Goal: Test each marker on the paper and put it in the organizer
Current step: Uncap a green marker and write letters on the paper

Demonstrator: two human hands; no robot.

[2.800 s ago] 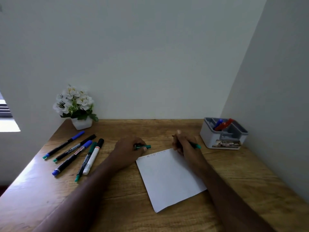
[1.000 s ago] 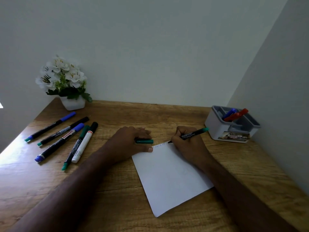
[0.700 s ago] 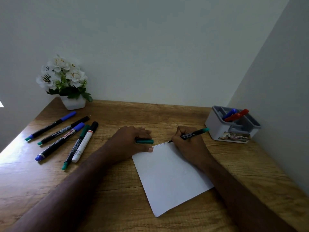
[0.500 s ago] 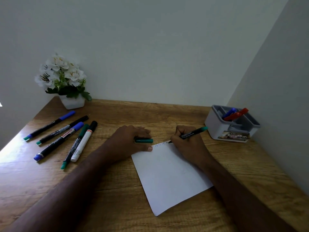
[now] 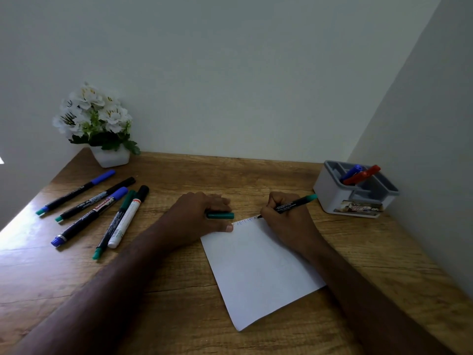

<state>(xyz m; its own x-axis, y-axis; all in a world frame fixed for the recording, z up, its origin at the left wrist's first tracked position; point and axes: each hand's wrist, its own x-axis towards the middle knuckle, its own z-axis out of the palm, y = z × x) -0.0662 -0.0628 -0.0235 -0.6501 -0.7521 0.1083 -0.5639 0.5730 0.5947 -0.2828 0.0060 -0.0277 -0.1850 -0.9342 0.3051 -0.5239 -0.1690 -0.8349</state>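
A white sheet of paper (image 5: 258, 267) lies on the wooden desk, with small marks along its top edge. My right hand (image 5: 286, 219) grips a black marker with a green end (image 5: 294, 203), its tip touching the paper's top edge. My left hand (image 5: 197, 216) holds the green cap (image 5: 220, 215) and its thumb presses the paper's top left corner. A grey organizer (image 5: 332, 196) stands at the right with a blue marker (image 5: 351, 172) and a red marker (image 5: 363, 174) in it. Several capped markers (image 5: 97, 208) lie at the left.
A white pot of white flowers (image 5: 97, 126) stands in the back left corner. Walls close the desk (image 5: 179, 303) at the back and on the right, just behind the organizer. The desk's left edge runs beside the loose markers.
My right hand turned the marker tip down onto the paper's top edge and added marks there. The view swung to the left. My left hand kept the cap and stayed on the corner.
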